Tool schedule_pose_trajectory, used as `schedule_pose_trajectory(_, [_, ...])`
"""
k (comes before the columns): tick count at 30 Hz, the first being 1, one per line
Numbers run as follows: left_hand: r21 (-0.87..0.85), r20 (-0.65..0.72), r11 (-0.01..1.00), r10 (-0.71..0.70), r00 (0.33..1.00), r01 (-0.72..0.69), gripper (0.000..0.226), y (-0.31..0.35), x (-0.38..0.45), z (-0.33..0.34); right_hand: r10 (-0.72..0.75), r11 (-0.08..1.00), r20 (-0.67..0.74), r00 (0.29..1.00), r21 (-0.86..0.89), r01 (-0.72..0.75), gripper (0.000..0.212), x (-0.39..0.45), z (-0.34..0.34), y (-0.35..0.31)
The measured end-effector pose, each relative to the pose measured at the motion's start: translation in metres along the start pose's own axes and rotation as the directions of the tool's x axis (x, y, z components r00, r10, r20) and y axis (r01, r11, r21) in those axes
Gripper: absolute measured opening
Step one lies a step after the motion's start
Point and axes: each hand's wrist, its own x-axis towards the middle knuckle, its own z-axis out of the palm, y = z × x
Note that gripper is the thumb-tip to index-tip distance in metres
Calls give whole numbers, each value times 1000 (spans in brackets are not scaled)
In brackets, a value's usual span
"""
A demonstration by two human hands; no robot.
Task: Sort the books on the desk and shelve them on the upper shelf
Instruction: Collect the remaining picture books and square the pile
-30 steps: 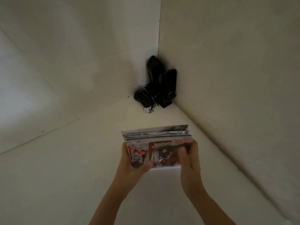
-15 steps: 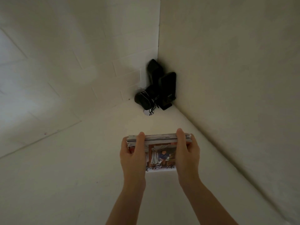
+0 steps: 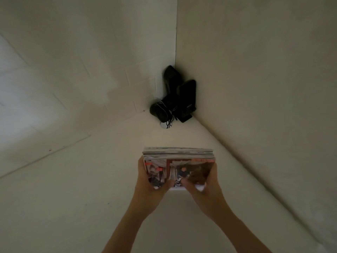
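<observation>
Books (image 3: 178, 161) stacked, gripped by left hand (image 3: 151, 185), right hand (image 3: 206, 187)

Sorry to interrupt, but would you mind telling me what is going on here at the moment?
A person is holding a small stack of books upright with both hands, the left hand gripping its left side and the right hand its right side, thumbs on the front cover. The stack is over a pale surface near a corner, where black speakers with tangled cables stand against the walls.

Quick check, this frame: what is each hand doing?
Left hand: grips the left side of the stack of books.
Right hand: grips the right side of the same stack, thumb on the cover.
</observation>
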Motion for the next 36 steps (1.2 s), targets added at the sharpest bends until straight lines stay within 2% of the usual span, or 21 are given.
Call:
schedule_pose_trajectory(2, [116,-36,993,-26,999,30,73,-18,-7,2,-19,991,-70,997,-135,9,75,-14,5,23])
schedule_pose_trajectory(4, [162,-98,986,-20,995,36,69,-29,-7,4,-49,971,-153,987,-239,11,75,-14,8,37])
schedule_pose_trajectory(7, [172,-142,983,-41,989,66,76,-46,-1,3,-34,974,-149,988,-228,0,60,-3,10,44])
schedule_pose_trajectory(11, [208,-83,978,11,997,7,76,-44,4,-1,-27,967,-121,992,-255,-4,73,0,8,49])
schedule_pose_trajectory(13, [198,-69,980,47,997,-32,72,-43,5,-2,-18,967,-127,992,-256,-15,71,1,8,53])
schedule_pose_trajectory(17, [175,-158,984,53,986,-25,65,-22,5,-14,-45,975,-81,996,-220,26,55,10,14,27])
schedule_pose_trajectory(19, [149,-200,988,59,978,-29,58,3,4,-32,-94,977,-43,995,-196,84,60,18,23,-5])
schedule_pose_trajectory(23, [161,-329,975,202,922,-156,69,96,-4,-95,-254,959,-6,967,-136,251,69,27,59,-103])
schedule_pose_trajectory(27, [263,-437,913,402,805,-313,76,216,-41,-170,-438,897,31,898,-45,439,68,22,109,-222])
schedule_pose_trajectory(30, [353,-513,860,507,693,-368,82,296,-88,-227,-558,830,65,827,56,556,73,2,151,-308])
schedule_pose_trajectory(33, [472,-516,795,600,611,-382,85,361,-139,-275,-658,750,84,748,165,641,78,-30,192,-381])
schedule_pose_trajectory(36, [496,-447,756,643,621,-426,75,415,-185,-313,-729,675,98,677,266,688,77,-61,221,-441])
